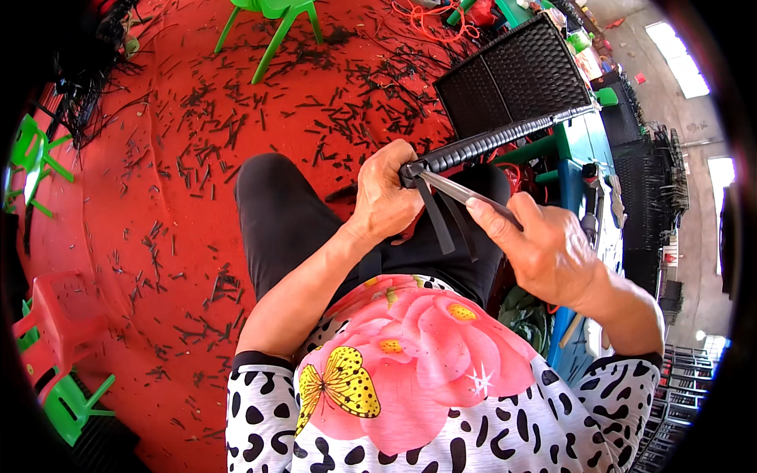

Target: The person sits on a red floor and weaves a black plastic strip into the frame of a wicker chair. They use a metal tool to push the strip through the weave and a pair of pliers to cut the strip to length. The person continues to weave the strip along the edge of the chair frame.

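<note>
My left hand (386, 193) is closed round the near end of a black strip-wrapped bar (493, 142), which slants up and right above my knees. Beside the bar stands a black woven panel (512, 75); the two seem to be joined, though I cannot tell how. A slim metal tool (464, 191) is in my right hand (556, 256), gripped with thumb and fingers. Its tip meets the bar's end next to my left fingers. Loose flat black strips (435, 217) hang down from that end between my hands. The tool's handle is mostly hidden in my palm.
Short black strip offcuts (221, 118) litter the red floor covering (197, 260). Green stools (276, 9) stand ahead and at left, near a red stool (67, 319). A blue-topped bench (587, 142) is at my right, with black woven pieces (643, 181) beyond.
</note>
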Motion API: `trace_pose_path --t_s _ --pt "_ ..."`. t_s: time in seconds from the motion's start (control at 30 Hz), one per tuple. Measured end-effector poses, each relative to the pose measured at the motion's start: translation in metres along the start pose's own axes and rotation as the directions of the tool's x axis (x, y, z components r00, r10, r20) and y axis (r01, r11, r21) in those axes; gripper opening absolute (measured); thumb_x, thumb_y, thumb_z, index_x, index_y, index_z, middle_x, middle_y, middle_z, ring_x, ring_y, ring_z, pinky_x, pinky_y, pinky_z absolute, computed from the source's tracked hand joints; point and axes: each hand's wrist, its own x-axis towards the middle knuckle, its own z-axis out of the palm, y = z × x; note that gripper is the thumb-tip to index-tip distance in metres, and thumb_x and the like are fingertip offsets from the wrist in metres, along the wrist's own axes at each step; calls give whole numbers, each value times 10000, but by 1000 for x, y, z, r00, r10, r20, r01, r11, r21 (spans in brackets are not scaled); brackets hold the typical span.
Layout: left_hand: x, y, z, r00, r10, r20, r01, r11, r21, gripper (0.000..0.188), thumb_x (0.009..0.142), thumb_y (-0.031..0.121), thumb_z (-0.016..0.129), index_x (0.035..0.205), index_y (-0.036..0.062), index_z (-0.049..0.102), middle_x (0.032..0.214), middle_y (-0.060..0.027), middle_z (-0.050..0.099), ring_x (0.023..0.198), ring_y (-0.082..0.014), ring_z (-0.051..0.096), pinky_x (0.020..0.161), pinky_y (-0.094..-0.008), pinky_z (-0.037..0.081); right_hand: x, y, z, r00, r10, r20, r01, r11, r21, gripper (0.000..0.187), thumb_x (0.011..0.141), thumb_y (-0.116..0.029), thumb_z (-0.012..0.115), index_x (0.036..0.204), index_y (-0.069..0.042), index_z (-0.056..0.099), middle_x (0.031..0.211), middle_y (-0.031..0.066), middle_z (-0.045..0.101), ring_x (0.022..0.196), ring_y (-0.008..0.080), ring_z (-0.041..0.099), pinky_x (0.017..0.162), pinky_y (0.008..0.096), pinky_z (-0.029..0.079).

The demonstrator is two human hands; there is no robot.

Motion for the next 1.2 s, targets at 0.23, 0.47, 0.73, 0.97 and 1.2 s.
trace_pose_path --t_s 0.23,0.47,0.73,0.97,1.2 --pt "11 4 -5 990 -29 -136 36 998 54 240 596 71 623 633 16 393 599 -123 408 563 -303 433 525 -381 352 25 10 2 973 207 104 -220 688 692 458 762 34 595 1215 -9 537 930 165 601 789 256 624 680 313 503" --pt "20 8 -10 988 -19 -154 34 995 96 201 600 53 596 638 18 402 594 -114 422 555 -286 445 528 -372 368 34 19 -8 997 68 48 -77 970 232 456 755 9 601 1206 -7 538 733 118 493 592 258 542 504 310 433" --pt "32 10 -17 981 -87 -174 88 996 -1 129 630 6 555 648 17 428 546 -65 412 498 -164 400 483 -303 358 54 37 6 988 139 63 -137 626 768 459 769 79 531 1220 -3 535 855 111 619 695 193 581 628 298 455" --pt "35 -1 -20 974 -19 -224 42 995 95 72 672 18 543 659 51 481 582 23 490 560 -68 443 509 -231 350 63 29 0 888 170 427 -451 149 880 469 783 -32 595 1240 -10 492 903 141 626 817 149 602 754 298 474" --pt "22 2 -27 998 31 -51 -23 988 151 205 643 25 645 714 45 454 599 -68 455 545 -177 443 510 -305 371 65 40 4 957 -16 290 -284 168 944 376 886 -152 531 1227 -3 475 751 61 600 689 104 562 656 268 458"
